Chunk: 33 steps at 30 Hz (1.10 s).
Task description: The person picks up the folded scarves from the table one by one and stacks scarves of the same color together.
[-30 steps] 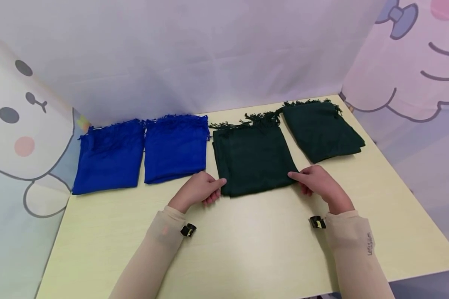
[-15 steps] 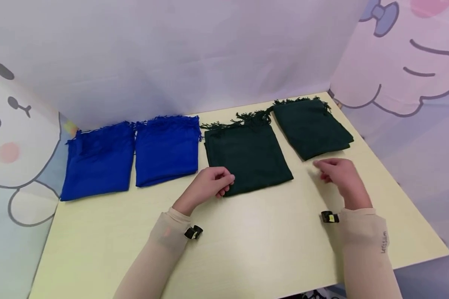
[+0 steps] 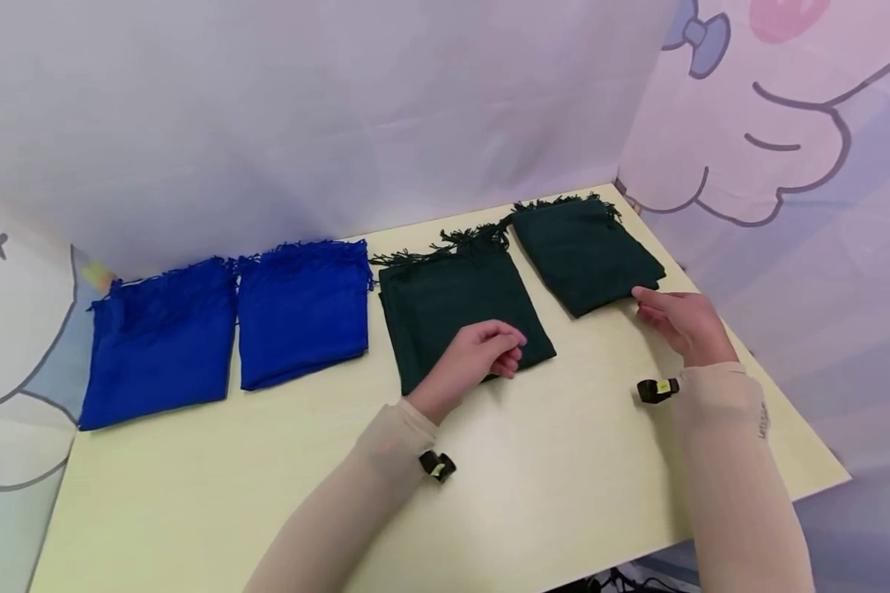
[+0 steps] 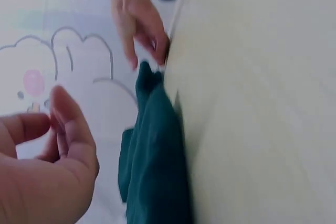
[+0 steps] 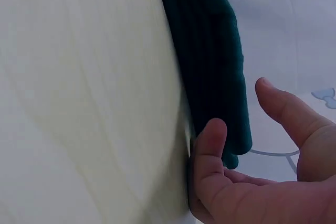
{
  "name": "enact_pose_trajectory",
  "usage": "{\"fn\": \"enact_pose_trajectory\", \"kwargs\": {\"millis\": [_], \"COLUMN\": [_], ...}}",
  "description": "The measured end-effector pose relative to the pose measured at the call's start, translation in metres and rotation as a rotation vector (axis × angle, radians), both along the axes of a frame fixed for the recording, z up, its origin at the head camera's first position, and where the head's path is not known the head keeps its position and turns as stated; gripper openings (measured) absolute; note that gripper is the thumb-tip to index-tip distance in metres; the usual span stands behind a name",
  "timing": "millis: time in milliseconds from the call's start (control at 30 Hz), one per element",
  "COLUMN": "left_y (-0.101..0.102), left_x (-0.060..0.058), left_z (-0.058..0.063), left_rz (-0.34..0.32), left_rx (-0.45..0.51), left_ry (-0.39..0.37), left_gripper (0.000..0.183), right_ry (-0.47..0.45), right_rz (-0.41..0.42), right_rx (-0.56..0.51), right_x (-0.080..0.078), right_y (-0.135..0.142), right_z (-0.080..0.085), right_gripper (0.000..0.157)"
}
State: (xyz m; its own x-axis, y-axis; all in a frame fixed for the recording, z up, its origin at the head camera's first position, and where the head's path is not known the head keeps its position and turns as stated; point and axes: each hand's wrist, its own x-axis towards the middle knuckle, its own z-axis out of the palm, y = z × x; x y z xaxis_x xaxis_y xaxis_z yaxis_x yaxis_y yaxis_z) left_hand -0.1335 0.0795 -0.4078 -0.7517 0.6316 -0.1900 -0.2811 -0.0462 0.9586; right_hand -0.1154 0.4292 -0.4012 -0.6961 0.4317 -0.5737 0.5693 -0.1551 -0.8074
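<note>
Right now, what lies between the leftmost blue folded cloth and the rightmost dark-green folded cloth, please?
The head view shows another folded blue fringed cloth, then a folded dark-green fringed cloth.

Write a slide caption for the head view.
Two folded blue cloths and two folded green cloths on a table, left hand near one, right hand at the other's near edge.

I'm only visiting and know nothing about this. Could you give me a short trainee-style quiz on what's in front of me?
1. How many folded, fringed scarves lie on the table?
2. True or false: the person's left grip holds a blue scarf.
3. Which scarf is nearest the right grip?

Key:
1. Four: two blue, two dark green.
2. False; it holds nothing.
3. The far-right dark green scarf.
</note>
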Motion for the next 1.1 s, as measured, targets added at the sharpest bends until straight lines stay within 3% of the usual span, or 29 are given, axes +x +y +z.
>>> {"fn": "enact_pose_trajectory", "kwargs": {"millis": [133,267,367,467,700,933,1100], "left_y": [0.036,0.065,0.081,0.092,0.116,0.123,0.132], "left_x": [-0.001,-0.002,-0.005,-0.01,-0.026,-0.039,-0.045], "left_z": [-0.005,-0.01,-0.01,-0.009,-0.008,-0.008,-0.009], "left_rz": [0.072,0.097,0.123,0.186,0.353,0.368,0.338], "left_rx": [0.089,0.07,0.057,0.082,0.236,0.274,0.255], "left_ry": [-0.093,-0.158,-0.219,-0.309,-0.545,-0.644,-0.609], "left_gripper": [0.026,0.03,0.038,0.049,0.072,0.054,0.014], "right_ry": [0.044,0.067,0.056,0.03,0.018,0.078,0.101], "right_rz": [-0.072,-0.165,-0.207,-0.213,-0.173,-0.099,-0.073], "right_rx": [-0.061,-0.109,-0.101,-0.058,0.06,0.157,0.162], "right_x": [-0.011,-0.019,-0.025,-0.029,-0.033,-0.029,-0.025], "right_y": [0.003,0.006,0.007,0.006,0.005,0.004,0.004], "right_z": [0.0,-0.002,-0.004,-0.007,-0.013,-0.021,-0.023], "right_gripper": [0.093,0.066,0.059,0.059,0.049,0.032,0.03]}}
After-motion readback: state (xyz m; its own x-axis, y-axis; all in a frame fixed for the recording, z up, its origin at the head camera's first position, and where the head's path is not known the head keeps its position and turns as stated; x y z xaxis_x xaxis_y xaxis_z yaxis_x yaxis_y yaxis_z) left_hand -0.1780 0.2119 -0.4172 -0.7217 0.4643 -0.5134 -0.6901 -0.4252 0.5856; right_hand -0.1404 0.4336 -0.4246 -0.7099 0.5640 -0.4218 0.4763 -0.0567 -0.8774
